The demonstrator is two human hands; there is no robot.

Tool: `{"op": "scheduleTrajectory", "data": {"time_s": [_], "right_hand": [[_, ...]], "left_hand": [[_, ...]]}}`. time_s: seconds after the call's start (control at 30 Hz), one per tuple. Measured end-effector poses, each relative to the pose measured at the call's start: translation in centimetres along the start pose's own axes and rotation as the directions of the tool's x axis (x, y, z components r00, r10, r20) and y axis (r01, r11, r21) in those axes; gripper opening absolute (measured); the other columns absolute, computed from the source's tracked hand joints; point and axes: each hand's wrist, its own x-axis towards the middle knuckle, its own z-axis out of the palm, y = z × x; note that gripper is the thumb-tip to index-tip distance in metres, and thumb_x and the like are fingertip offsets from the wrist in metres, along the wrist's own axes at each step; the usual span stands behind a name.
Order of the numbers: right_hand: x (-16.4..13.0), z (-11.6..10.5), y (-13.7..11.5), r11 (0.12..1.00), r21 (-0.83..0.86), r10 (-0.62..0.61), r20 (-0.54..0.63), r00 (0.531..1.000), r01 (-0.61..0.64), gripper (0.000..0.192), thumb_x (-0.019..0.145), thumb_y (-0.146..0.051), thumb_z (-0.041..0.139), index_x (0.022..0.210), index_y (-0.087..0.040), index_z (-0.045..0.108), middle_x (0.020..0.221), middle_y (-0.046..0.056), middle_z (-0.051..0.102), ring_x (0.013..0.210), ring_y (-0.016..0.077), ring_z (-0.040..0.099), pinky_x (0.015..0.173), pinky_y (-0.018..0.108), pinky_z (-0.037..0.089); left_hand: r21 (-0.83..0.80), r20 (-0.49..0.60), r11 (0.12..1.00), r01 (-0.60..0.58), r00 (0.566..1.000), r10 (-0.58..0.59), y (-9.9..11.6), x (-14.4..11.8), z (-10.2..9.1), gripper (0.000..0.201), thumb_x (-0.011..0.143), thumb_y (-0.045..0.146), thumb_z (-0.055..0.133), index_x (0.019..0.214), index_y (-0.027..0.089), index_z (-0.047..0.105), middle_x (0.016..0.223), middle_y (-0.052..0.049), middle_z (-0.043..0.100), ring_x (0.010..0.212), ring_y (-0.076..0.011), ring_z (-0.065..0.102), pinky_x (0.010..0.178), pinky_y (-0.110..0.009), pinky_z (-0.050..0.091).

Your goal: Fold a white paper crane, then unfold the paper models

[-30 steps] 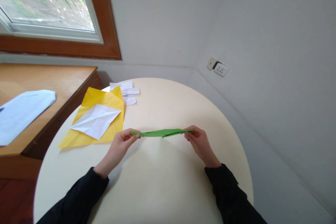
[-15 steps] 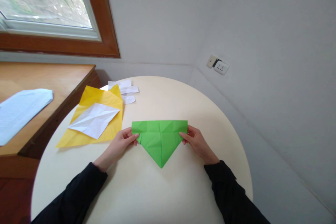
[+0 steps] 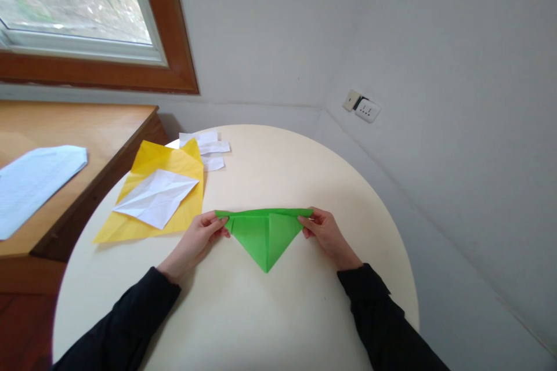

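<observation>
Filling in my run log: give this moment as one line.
left hand: grips left corner of green folded paper triangle | right hand: grips right corner | point toward person | round cream table

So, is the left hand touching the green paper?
Touching. The head view shows the left hand pinching the left corner of the green paper; the fingertips overlap its edge with no gap.

Head-worn camera looking forward and down, at close range, over the round worktop (image 3: 243, 324); it is facing the room corner and window (image 3: 78, 6).
</observation>
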Motion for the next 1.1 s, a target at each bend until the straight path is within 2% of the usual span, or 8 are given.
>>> {"op": "scheduleTrajectory", "data": {"time_s": [0.17,0.3,0.37,0.47,0.6,0.8,0.97,1.1], "right_hand": [[-0.01,-0.09,0.07,1.0,0.004,-0.01,0.026,1.0,0.01,0.026,0.063,-0.042,0.071,0.064,-0.018,0.06,0.048,-0.005,0.051,0.045,0.0093,0.043,0.044,0.024,0.032],[0.0,0.13,0.28,1.0,-0.013,-0.015,0.018,1.0,0.015,0.026,0.061,-0.04,0.073,0.068,-0.017,0.062,0.053,-0.005,0.051,0.046,0.0081,0.039,0.044,0.023,0.031],[0.0,0.15,0.35,1.0,-0.023,-0.01,0.0,1.0,0.01,0.023,0.061,-0.038,0.073,0.068,-0.018,0.062,0.051,-0.005,0.049,0.046,0.0081,0.038,0.044,0.023,0.03],[0.06,-0.02,0.39,1.0,-0.026,-0.006,-0.023,1.0,0.005,0.017,0.061,-0.033,0.071,0.068,-0.019,0.064,0.054,-0.004,0.053,0.047,0.0088,0.04,0.046,0.024,0.031],[0.21,-0.31,0.6,0.998,0.057,-0.014,-0.031,0.999,0.016,0.007,0.059,-0.023,0.066,0.065,-0.02,0.066,0.06,-0.003,0.057,0.052,0.01,0.046,0.049,0.023,0.035],[-0.01,-0.21,0.63,0.987,0.161,0.032,-0.018,0.999,-0.029,0.006,0.059,-0.02,0.061,0.063,-0.021,0.065,0.064,-0.003,0.058,0.056,0.0107,0.048,0.05,0.022,0.035],[-0.27,-0.22,0.0,0.972,0.231,0.042,0.025,0.999,-0.046,0.005,0.059,-0.019,0.062,0.062,-0.021,0.065,0.063,-0.003,0.055,0.057,0.0109,0.046,0.052,0.022,0.035],[-0.22,-0.4,-0.17,0.964,0.258,0.054,0.066,0.996,-0.07,0.005,0.057,-0.018,0.061,0.058,-0.02,0.066,0.061,-0.003,0.052,0.058,0.011,0.045,0.053,0.021,0.034]], "left_hand": [[-0.024,0.047,0.999,0.021,0.999,-0.02,0.14,0.03,-0.14,0.023,0.06,0.031,0.076,0.06,0.013,0.062,0.057,-0.001,0.058,0.053,-0.0096,0.053,0.052,-0.021,0.043],[-0.019,0.109,0.999,0.036,0.993,-0.034,0.18,-0.1,-0.14,0.023,0.064,0.032,0.074,0.062,0.012,0.064,0.056,-0.001,0.059,0.053,-0.0102,0.053,0.053,-0.021,0.044],[-0.046,0.138,0.996,0.074,0.988,-0.067,0.08,-0.13,-0.25,0.022,0.064,0.031,0.075,0.07,0.012,0.067,0.058,-0.002,0.06,0.054,-0.0106,0.055,0.054,-0.022,0.046],[-0.108,0.154,0.985,0.138,0.981,-0.12,0.02,-0.19,-0.42,0.024,0.062,0.027,0.076,0.08,0.013,0.069,0.062,-0.003,0.064,0.056,-0.0113,0.058,0.057,-0.022,0.048],[-0.161,0.172,0.975,0.152,0.977,-0.124,0.36,-0.38,-0.32,0.016,0.06,0.021,0.076,0.072,0.013,0.068,0.065,-0.004,0.065,0.06,-0.0128,0.061,0.061,-0.022,0.049],[-0.174,0.193,0.976,0.134,0.976,-0.099,0.6,-0.49,-0.21,0.007,0.063,0.019,0.071,0.067,0.014,0.067,0.067,-0.005,0.065,0.062,-0.0143,0.062,0.062,-0.024,0.051],[-0.203,0.21,0.972,0.117,0.975,-0.073,0.52,-0.52,-0.34,0.011,0.064,0.022,0.071,0.07,0.013,0.07,0.071,-0.007,0.067,0.067,-0.0163,0.064,0.067,-0.025,0.053],[-0.213,0.171,0.967,0.143,0.979,-0.107,0.73,-0.62,-0.1,0.015,0.058,0.018,0.076,0.071,0.012,0.072,0.074,-0.007,0.07,0.069,-0.0145,0.065,0.067,-0.021,0.053]]}}
